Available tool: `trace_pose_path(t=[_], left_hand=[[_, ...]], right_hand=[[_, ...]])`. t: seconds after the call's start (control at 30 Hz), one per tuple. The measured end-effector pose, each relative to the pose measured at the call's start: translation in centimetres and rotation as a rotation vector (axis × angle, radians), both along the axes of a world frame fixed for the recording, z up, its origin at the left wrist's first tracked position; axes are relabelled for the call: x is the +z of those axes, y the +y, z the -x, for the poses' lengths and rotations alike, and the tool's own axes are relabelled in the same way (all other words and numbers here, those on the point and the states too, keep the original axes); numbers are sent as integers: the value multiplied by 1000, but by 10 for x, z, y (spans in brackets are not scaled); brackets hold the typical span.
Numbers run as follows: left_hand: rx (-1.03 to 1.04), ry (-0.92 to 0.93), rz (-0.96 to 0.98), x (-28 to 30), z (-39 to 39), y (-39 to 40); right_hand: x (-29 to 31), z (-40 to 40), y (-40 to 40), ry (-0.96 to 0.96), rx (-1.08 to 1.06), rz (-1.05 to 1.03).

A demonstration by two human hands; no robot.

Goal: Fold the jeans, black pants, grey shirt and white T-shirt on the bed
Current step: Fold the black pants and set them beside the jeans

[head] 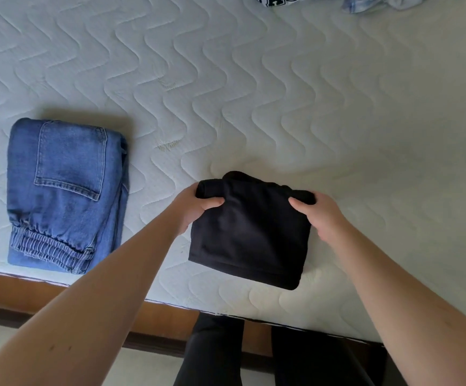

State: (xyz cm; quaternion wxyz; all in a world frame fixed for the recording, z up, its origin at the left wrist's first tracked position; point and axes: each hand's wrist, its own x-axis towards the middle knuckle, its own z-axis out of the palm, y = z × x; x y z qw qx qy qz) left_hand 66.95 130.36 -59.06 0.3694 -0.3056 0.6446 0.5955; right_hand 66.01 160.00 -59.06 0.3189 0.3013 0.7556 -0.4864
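Left hand (195,207) and right hand (321,215) each pinch a far corner of the folded black pants (248,235), likely squaring the bundle on the bed (254,93); folded jeans (65,193) lie well apart, out of the way.

Faded denim jeans (65,190), matt black pants (250,235), seemingly quilted bed (254,93).

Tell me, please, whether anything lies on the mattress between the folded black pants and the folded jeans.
Nothing visible does. Only bare mattress and the left hand separate the black pants from the jeans. Both hands, the right hand too, grip the pants' far corners.
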Motion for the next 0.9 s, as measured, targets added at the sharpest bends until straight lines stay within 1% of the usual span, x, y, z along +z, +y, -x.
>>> trace_pose_path(t=[0.1, 0.2, 0.27, 0.37, 0.43, 0.5, 0.53, 0.57, 0.63, 0.67, 0.73, 0.77, 0.8, 0.83, 0.9], left_hand=[[-62, 103, -50, 28, 9, 4], [-220, 328, -14, 70, 31, 9], [-375, 496, 107, 97, 43, 12], [-567, 788, 296, 119, 50, 18], [-617, 1036, 388, 115, 46, 25], [-684, 1298, 569, 97, 33, 30], [-718, 1351, 648, 84, 21, 31], [-749, 1341, 694, 70, 7, 32], [-844, 1210, 739, 41, -27, 31], [-924, 1109, 759, 28, -46, 32], [-1124, 856, 782, 7, -81, 36], [-1170, 729, 773, -2, -97, 39], [-1156, 635, 753, -7, -108, 41], [-1093, 602, 730, -11, -115, 45], [-915, 624, 701, -12, -118, 55]], right_hand=[[32, 11, 17, 117, 75, 44], [79, 22, 38, 287, 138, 57], [105, 25, 52, 400, 169, 32], [126, 19, 70, 571, 250, -135], [123, 5, 78, 699, 311, -263], [107, -16, 81, 823, 328, -357], [96, -29, 81, 864, 339, -400], [83, -44, 81, 889, 366, -446], [55, -76, 78, 868, 474, -536], [41, -93, 77, 794, 551, -564], [14, -124, 74, 538, 720, -569], [4, -137, 73, 413, 806, -562], [-4, -148, 72, 326, 873, -561], [-9, -154, 72, 284, 908, -569], [-11, -156, 69, 323, 876, -621]])
